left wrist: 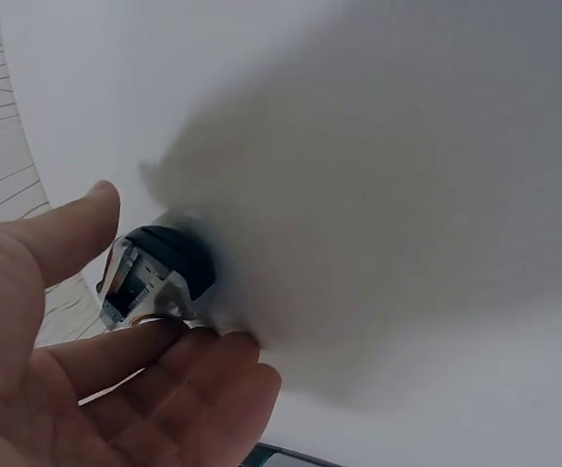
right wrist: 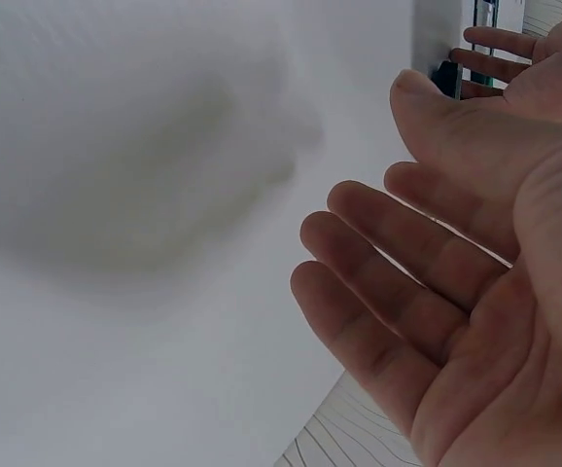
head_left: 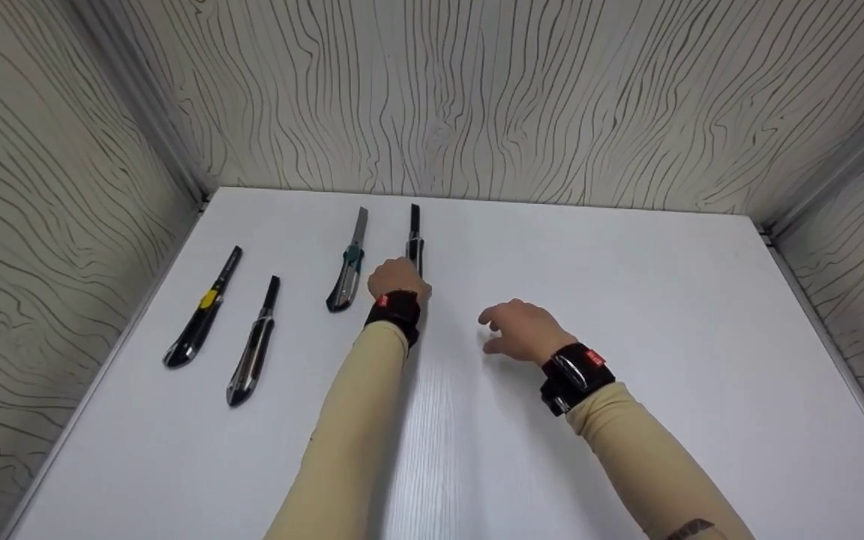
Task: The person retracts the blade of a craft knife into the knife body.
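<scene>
My left hand [head_left: 400,279] is over the handle of a black and silver utility knife [head_left: 415,246] near the back of the table. In the left wrist view the knife's handle end [left wrist: 159,272] lies between the thumb, which stands apart from it, and the fingers, whose tips are right at its side. The hand hides part of the handle in the head view. My right hand [head_left: 523,330] hovers over the table to the right, holding nothing, its fingers [right wrist: 383,336] loosely extended. Just left of my left hand lies a green and silver utility knife [head_left: 347,270], blade out.
Farther left on the white table [head_left: 627,285] lie a black and yellow utility knife [head_left: 203,315] and another black and silver one [head_left: 253,352], both pointing away from me. Wood-patterned panels [head_left: 439,97] rise behind the table and at both sides.
</scene>
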Action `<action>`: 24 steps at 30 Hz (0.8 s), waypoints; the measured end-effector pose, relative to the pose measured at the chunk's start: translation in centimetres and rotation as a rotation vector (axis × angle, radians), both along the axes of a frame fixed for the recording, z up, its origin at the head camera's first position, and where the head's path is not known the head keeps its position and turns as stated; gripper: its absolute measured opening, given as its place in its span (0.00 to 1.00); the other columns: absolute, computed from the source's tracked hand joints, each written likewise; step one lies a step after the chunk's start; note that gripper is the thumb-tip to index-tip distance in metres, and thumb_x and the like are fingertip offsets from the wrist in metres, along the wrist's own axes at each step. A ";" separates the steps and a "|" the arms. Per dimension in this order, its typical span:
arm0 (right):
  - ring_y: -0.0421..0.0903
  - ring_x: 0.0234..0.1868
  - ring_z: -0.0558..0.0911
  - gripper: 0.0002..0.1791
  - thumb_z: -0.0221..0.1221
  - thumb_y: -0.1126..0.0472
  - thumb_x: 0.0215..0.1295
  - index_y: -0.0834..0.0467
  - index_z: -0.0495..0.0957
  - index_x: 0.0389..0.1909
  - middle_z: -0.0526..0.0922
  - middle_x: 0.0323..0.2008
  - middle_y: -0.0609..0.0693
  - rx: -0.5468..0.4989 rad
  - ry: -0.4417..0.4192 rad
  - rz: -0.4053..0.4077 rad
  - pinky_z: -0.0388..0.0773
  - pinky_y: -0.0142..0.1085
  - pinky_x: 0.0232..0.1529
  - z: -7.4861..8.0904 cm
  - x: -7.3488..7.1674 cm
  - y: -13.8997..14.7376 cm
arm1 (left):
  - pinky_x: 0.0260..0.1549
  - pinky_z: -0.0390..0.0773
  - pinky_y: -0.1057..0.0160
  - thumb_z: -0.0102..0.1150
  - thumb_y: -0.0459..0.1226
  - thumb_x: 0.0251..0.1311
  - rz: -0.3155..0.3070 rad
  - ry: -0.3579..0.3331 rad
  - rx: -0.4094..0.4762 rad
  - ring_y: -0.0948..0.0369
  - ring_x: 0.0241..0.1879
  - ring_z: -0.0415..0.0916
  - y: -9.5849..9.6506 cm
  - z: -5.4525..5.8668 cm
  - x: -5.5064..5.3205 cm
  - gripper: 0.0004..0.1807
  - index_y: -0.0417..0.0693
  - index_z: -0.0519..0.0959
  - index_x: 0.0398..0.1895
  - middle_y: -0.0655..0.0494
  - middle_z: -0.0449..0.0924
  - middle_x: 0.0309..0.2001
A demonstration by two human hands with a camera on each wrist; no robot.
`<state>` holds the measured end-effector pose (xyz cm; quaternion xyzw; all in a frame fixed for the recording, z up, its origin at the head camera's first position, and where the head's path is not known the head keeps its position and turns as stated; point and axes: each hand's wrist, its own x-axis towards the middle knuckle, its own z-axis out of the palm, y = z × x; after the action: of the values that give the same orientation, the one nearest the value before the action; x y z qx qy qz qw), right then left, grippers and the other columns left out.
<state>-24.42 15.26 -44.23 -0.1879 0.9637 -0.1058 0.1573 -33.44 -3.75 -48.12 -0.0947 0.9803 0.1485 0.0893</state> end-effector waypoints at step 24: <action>0.55 0.53 0.80 0.24 0.65 0.55 0.60 0.60 0.78 0.56 0.85 0.47 0.56 0.012 -0.018 -0.022 0.76 0.51 0.53 0.2 0.7 1.2 | 0.28 0.81 0.58 0.57 0.32 0.58 0.021 0.170 0.049 0.56 0.29 0.81 -1.4 -0.5 0.9 0.07 0.41 0.83 0.27 0.48 0.85 0.29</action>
<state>-23.73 16.45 -44.06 -0.1756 0.9649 -0.1034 0.1658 -32.58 -5.11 -48.64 -0.0898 0.9794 0.1808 0.0065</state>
